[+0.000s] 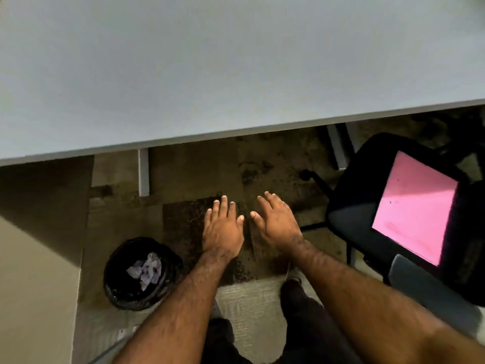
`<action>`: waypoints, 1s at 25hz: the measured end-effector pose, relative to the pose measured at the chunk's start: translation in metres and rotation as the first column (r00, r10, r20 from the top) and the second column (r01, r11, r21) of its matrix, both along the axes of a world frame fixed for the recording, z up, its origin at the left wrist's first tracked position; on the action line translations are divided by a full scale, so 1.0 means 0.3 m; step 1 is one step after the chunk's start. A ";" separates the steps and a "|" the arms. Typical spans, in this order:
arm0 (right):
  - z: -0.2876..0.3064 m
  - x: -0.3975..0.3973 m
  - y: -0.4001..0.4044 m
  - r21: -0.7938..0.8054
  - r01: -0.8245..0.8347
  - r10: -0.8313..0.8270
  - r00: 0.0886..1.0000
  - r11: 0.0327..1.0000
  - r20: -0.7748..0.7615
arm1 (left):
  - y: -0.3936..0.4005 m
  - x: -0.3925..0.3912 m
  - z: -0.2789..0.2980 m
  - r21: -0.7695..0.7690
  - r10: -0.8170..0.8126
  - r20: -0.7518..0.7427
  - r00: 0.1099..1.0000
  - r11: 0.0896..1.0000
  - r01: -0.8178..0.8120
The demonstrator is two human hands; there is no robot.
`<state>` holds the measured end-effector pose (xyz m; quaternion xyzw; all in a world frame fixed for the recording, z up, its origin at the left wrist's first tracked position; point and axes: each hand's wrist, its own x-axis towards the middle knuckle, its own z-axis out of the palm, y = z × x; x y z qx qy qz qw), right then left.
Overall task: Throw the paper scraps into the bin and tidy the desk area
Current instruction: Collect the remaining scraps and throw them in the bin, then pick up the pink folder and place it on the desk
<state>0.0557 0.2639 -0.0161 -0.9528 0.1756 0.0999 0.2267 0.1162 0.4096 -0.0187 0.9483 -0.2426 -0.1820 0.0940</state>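
crumpled pale paper scraps [147,269], in black bin [118,287]

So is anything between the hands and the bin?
Nothing visible. The left hand and right hand hover open above bare carpet; the round black bin, holding crumpled paper, sits uncovered to their left.

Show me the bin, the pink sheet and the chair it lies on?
bin [115,287], head view, black liner at its left rim.
pink sheet [414,208], head view, its middle.
chair [351,222], head view, dark seat front.
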 end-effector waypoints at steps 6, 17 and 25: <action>0.111 -0.221 -0.379 0.009 0.318 -0.318 0.947 0.948 0.050 | -0.416 -0.107 0.109 -0.011 -0.293 -0.010 0.956 0.956 0.293; -0.050 -0.637 -0.930 0.073 0.739 -0.738 0.673 0.670 -0.042 | -1.092 -0.308 0.015 -0.032 -0.624 -0.069 0.779 0.781 0.623; -0.287 -0.766 -1.229 0.079 0.889 -0.862 0.457 0.451 -0.220 | -1.451 -0.438 -0.219 -0.020 -0.704 -0.205 0.680 0.698 0.716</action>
